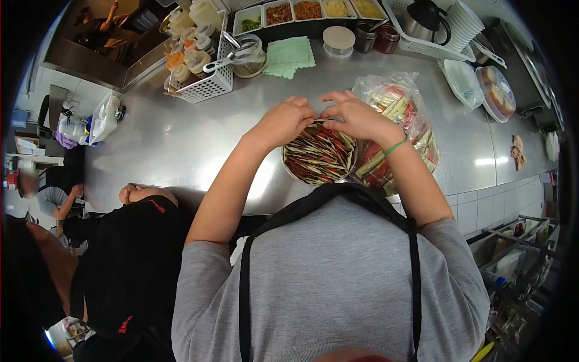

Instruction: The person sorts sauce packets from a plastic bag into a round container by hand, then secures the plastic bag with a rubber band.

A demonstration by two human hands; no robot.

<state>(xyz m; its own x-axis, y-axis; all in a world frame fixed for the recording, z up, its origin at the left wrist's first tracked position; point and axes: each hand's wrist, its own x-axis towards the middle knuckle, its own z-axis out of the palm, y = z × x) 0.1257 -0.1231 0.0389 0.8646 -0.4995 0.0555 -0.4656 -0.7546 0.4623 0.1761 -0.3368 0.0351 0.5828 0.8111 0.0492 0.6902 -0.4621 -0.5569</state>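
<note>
I see two hands, the left hand (289,119) and right hand (354,117), fingers bent at the far rim of one round container (288,171) full of slim packets (316,154); whether either pinches anything, I can't tell. One clear bag (416,99) lies right of it.

Upper garment: heathered grey T-shirt (338,271), ribbed at the collar (338,348); short sleeves (205,265) end above the elbows, creased toward the torso. Apron (350,192): black, two narrow straps (244,295) running over the shoulders. Left hand (288,119) and right hand (357,119) bare. Right wrist carries one thin green band (396,145), plain.
</note>
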